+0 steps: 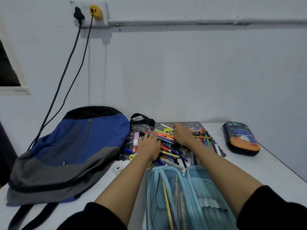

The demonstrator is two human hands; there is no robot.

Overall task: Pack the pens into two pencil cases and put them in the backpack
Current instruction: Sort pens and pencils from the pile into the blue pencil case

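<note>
Plastic pens (pixel 172 151), heaped mid-desk (pixel 259 170), look light, stiff and prone to rolling (best pinched mid-barrel in small bunches); left hand (pixel 149 145) lies flat on them, right hand (pixel 182 135) grip unclear.

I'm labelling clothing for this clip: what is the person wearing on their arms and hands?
Black fabric left sleeve and right sleeve end near the elbows, forearms bare. Left hand and right hand wear no gloves; no watch or ring shows.

Cloth backpack (pixel 71 146) — matt; light-blue case (pixel 187 196) — mesh-lined fabric.
</note>
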